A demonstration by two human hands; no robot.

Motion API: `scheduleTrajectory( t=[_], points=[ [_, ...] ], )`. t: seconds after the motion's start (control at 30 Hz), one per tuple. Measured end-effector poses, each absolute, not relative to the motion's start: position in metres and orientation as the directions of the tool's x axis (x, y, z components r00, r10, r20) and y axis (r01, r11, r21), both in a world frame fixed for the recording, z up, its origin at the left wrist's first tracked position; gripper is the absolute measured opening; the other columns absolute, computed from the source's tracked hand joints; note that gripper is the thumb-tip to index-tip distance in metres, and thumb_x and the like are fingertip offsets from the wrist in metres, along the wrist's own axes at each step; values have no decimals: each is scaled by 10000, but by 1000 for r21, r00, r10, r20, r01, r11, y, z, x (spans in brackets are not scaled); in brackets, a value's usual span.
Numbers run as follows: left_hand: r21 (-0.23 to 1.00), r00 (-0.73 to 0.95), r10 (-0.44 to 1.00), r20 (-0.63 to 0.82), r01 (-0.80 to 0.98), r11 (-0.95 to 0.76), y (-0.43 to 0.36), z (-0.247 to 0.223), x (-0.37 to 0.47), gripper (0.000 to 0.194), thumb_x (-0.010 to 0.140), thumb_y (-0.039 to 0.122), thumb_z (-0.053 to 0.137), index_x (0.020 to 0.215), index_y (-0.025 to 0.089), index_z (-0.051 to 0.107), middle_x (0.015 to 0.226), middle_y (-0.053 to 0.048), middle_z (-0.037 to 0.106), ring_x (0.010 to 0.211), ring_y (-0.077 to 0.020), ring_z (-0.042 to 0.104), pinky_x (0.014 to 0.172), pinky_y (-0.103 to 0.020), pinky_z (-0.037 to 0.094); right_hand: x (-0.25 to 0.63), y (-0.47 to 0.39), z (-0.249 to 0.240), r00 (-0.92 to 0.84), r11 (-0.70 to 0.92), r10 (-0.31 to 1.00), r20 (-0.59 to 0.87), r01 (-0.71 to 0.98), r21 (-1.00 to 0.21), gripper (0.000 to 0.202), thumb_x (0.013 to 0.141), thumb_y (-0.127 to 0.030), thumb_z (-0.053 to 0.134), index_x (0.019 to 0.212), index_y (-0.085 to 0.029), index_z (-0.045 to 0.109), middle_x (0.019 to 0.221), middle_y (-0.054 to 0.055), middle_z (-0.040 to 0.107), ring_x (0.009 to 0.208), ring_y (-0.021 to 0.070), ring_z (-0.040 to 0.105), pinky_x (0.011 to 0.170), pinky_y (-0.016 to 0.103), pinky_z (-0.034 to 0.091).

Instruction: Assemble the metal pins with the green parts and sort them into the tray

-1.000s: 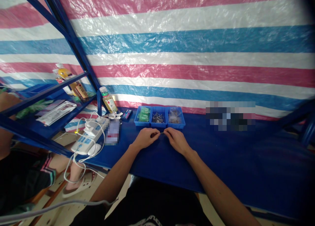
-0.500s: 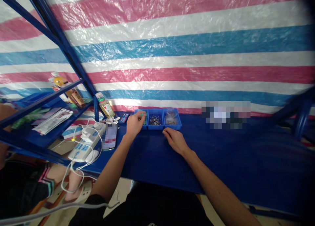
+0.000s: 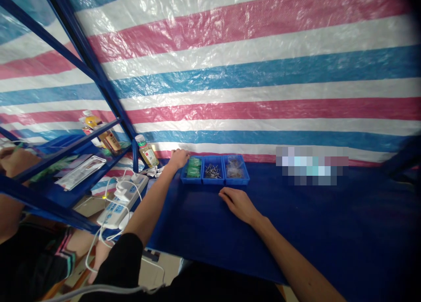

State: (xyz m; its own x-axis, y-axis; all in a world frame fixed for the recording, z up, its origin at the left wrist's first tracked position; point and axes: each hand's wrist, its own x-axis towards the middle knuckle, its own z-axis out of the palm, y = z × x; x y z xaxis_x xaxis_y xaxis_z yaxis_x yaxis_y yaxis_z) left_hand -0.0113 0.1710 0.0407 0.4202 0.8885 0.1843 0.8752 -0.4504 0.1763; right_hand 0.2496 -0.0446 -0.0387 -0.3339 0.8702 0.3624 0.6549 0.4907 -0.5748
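My left hand (image 3: 179, 158) is at the back left corner of a blue bin (image 3: 182, 178) that contains green plastic packets (image 3: 193, 167). Its fingers are bent together, and whatever they grip, if anything, is hidden. Directly right of that bin, a second blue bin (image 3: 213, 181) has metal screw-like pieces (image 3: 212, 171) in it. A third bin (image 3: 237, 181) carries clear plastic bags (image 3: 234, 168). In front of these bins, my right hand (image 3: 238, 203) rests on the blue table (image 3: 204, 223) with its fingers curled closed; I cannot make out anything in them.
On the left stand a bottle (image 3: 147, 152) and a white power strip (image 3: 115, 207) with tangled cables. A blue metal frame (image 3: 108, 91) rises there. Beyond it, another person's hand (image 3: 16, 161) is partly visible. A blurred-out patch (image 3: 311, 166) lies at the back right.
My left hand has moved from over the green packets to the bin's back left, uncovering them. My right hand stays curled before the bins. The camera view has shifted slightly.
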Motion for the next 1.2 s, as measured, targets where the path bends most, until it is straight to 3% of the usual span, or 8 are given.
scheduleTrajectory(
  t=[0.13,0.33,0.57,0.7,0.83,0.97,1.07,1.2],
  points=[
    [122,384,910,157,907,-403,173,43,-18,194,892,194,616,947,184,802,1026,-130,769,1071,-281,658,1046,-417,413,246,-46,-39,-347,506,862,369,633,-585,296,1071,-345,401,974,-230,656,918,36,722,858,209,690,792,322,505],
    [122,387,902,194,902,-413,148,69,-46,215,914,221,615,1038,163,780,1046,-117,756,966,-234,679,914,-323,484,237,-51,-35,-304,534,840,450,617,-578,145,1014,-337,548,1088,-245,632,1023,59,697,943,241,671,850,381,542],
    [170,516,792,326,792,-586,60,112,-50,142,903,242,645,929,197,777,918,-64,737,877,-210,677,860,-309,504,220,-60,-36,-367,643,723,585,666,-377,870,761,-418,861,1503,-262,434,1496,181,442,1382,391,430,1117,605,424],
    [133,510,779,363,800,-586,20,124,-32,149,898,233,647,952,212,784,919,-57,736,852,-206,678,847,-311,511,210,-65,-35,-498,709,653,571,667,-229,987,731,-456,881,1565,-302,377,1623,182,296,1505,440,233,1154,673,343],
    [131,509,770,384,796,-591,-4,123,-18,105,877,227,671,876,222,776,843,-45,702,797,-191,651,779,-290,506,206,-67,-31,-583,746,619,527,646,-162,998,756,-477,859,1591,-304,340,1670,162,234,1542,427,145,1181,665,308],
    [133,522,774,358,792,-596,-26,119,-8,102,888,227,671,833,226,757,788,-38,667,790,-196,636,843,-326,517,206,-67,-30,-589,752,607,533,642,-147,974,784,-467,840,1595,-279,336,1664,171,252,1550,414,125,1196,652,295],
    [169,567,738,366,740,-652,-40,116,-5,97,900,259,684,834,233,749,796,-30,664,815,-193,636,1052,-412,470,206,-67,-32,-590,759,601,539,633,-153,950,797,-456,830,1592,-262,347,1662,175,261,1547,406,152,1203,641,293],
    [275,604,709,364,658,-701,-43,112,-8,104,869,340,742,946,269,744,1221,-57,642,1193,-252,588,1189,-486,373,206,-66,-34,-600,774,583,549,614,-151,974,797,-434,829,1602,-228,321,1660,195,252,1541,389,196,1214,618,294]
  ],
)
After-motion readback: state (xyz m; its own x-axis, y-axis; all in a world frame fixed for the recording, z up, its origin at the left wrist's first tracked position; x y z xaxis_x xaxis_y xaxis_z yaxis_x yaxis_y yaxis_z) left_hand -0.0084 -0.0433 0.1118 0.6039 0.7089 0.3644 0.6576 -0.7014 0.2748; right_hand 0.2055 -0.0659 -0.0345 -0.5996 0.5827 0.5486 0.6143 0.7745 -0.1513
